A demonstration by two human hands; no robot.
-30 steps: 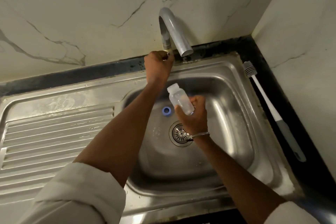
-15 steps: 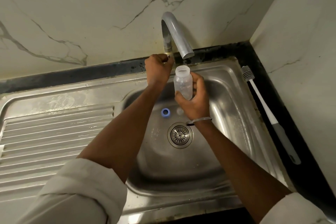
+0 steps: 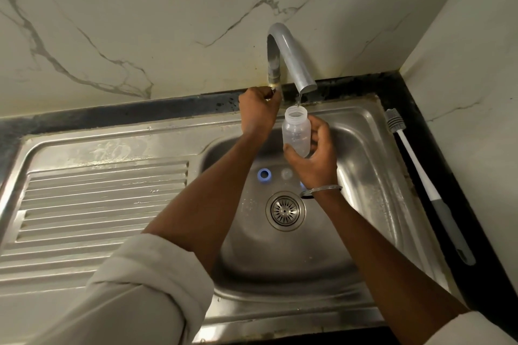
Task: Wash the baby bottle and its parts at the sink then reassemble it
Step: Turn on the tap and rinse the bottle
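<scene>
Right hand grips translucent plastic baby bottle round lower body, fingers curled. Bottle upright, open mouth just below spout of curved grey metal tap; thin water stream runs into it. Left hand clenched on small metal tap handle at tap base, handle mostly hidden. Blue plastic collar ring and clear round part lie side by side on floor of stainless steel sink, beyond round drain strainer. White-and-grey bottle brush lies on black counter, right of sink.
</scene>
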